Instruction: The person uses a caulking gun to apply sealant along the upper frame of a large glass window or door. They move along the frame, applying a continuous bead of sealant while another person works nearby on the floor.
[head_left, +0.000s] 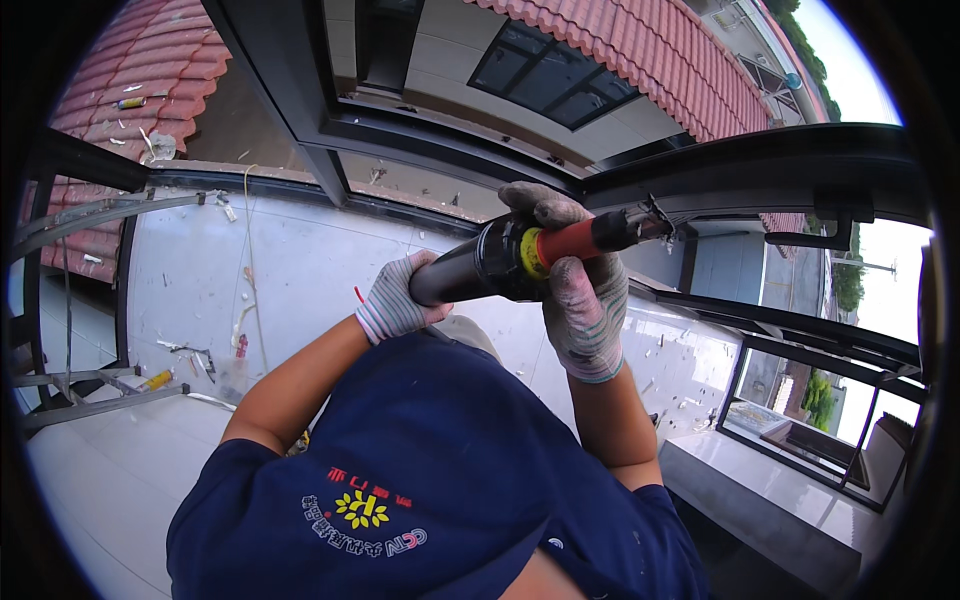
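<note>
- Your striped-gloved left hand [397, 300] curls round the rear of a black, yellow-collared, red-nosed cylindrical tool [450, 273], held above the white tiled floor [190, 265].
- Your gloved right hand [585, 320] wraps its front.
- Beyond, black metal window frame [760, 172]: work seems underway; what's finished, unclear.

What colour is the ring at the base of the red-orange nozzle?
The ring is yellow with dark markings, clearest in the head view.
</note>
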